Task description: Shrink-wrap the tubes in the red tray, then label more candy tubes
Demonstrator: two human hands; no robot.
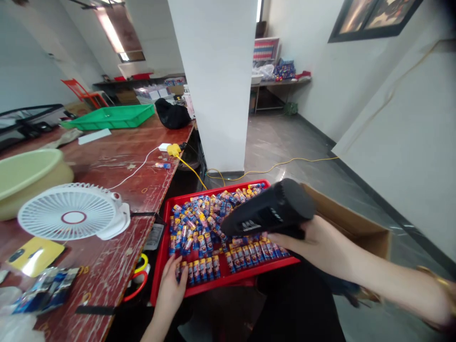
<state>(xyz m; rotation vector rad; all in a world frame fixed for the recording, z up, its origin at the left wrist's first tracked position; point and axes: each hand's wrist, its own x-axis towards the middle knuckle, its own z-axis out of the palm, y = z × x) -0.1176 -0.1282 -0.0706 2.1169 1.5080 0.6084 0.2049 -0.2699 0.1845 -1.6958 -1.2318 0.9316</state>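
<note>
The red-brown tabletop runs out of frame at left. A cardboard box, partly covered by the right forearm, stands beside the red tray. Over the tray, the black handheld tool hides some contents; its handle disappears inside the right grip, closed around it. The left grip curves loosely at the front row's left end; whether it pinches anything, I cannot tell. The tray's yellow-capped tubes bear illegible print.
</note>
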